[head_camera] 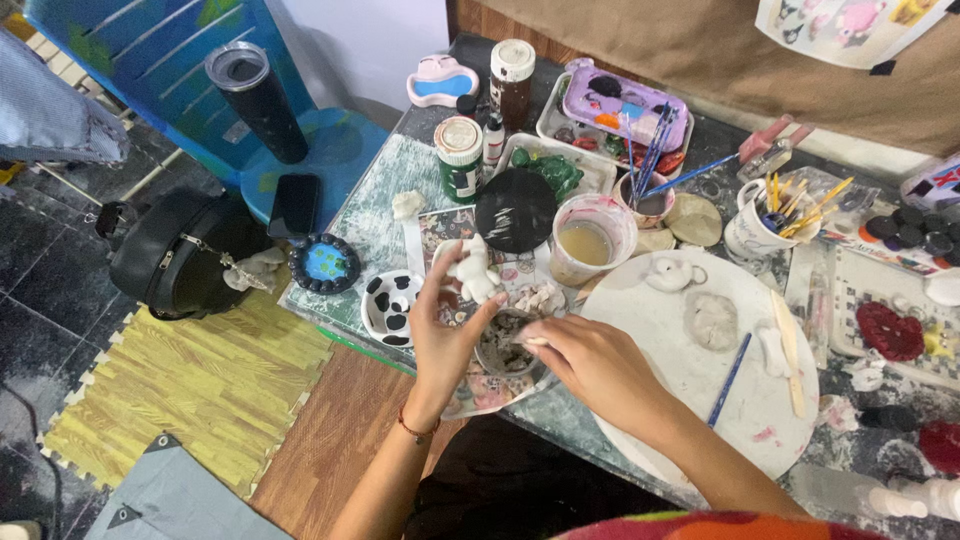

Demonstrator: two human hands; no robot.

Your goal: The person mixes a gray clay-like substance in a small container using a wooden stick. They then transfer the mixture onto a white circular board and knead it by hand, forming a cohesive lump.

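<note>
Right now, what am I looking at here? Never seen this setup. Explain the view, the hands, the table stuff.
There is one picture, from a camera on a person's head looking down at a crowded craft table. No machine: two bare hands. The left hand holds up a small white clay figure. The right hand reaches its fingers to a small round dish just below. Around them: a round white board with clay lumps and a blue brush, a cup of cloudy water, a mug of brushes, and a cow-spotted bowl.
</note>
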